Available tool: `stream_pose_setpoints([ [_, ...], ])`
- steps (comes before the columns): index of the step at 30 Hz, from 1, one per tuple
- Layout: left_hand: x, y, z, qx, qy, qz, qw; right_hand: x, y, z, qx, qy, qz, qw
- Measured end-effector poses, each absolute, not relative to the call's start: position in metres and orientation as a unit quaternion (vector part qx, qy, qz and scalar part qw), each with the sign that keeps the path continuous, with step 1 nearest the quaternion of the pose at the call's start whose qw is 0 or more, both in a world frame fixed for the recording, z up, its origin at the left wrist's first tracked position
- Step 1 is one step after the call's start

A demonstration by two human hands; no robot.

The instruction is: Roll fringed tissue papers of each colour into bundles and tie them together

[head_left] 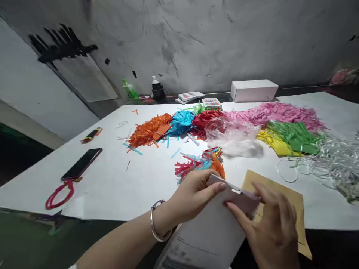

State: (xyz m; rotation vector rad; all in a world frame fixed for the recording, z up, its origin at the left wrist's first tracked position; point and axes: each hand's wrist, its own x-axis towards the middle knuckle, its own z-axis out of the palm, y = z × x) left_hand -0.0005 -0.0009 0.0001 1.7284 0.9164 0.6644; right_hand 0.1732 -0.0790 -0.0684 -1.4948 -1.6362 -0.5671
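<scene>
My left hand (193,194) pinches the top edge of a white paper packet (213,235) near the table's front edge. My right hand (270,224) grips the packet's upper right corner, fingers closed on it and slightly blurred. A silver bangle (157,224) sits on my left wrist. Under the packet lies a brown envelope (283,194). Just beyond my left hand is a small mixed bundle of red, blue and orange paper fringe (200,162).
Piles of cut paper fringe line the white table (134,186): orange (148,130), blue (181,122), red (206,120), pink (280,114), green (297,136), yellow (275,144). Clear plastic bag (232,136), silver ribbon (333,160), black phone (82,163), red cord (58,195), white box (254,90).
</scene>
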Motion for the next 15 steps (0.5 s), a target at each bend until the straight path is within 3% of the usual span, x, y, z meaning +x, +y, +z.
stream_pose_setpoints([
  [6,-0.0031,-0.0017,-0.0029,0.686,0.36,0.296,0.559,0.1842,-0.0732,-0.0708,-0.545,-0.69,-0.001,0.476],
  [10,-0.0042,-0.0002,-0.007,0.666,0.345,0.293,0.593,0.1861,-0.0735,-0.0676,-0.541,-0.683,0.131,0.473],
  [15,-0.0003,-0.0036,-0.0084,0.704,0.352,0.297,0.541,0.1817,-0.0722,-0.062,-0.559,-0.689,0.013,0.46],
])
